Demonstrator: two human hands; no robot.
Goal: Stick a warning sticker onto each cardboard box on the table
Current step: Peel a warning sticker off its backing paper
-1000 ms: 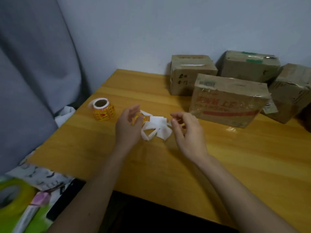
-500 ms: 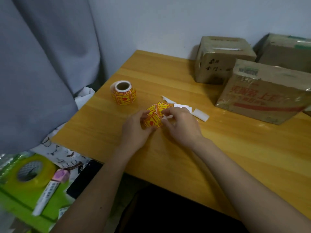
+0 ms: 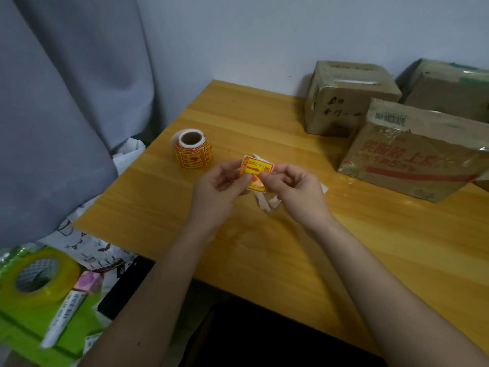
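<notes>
Head view: a yellow warning sticker [image 3: 256,172], lifted off the table [image 3: 264,260] since half a second ago, is pinched between left hand [image 3: 219,188] and right hand [image 3: 292,186]; peeling is judged under way. Sticker roll [image 3: 192,148] stands near; white backing scraps [image 3: 267,201] lie beneath. Cardboard boxes [image 3: 412,152] are set apart, right, unobstructed.

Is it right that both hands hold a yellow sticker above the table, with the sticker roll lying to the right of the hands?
Not quite. The head view shows the left hand and right hand holding the yellow sticker above the table, but the sticker roll is to their left.
</notes>
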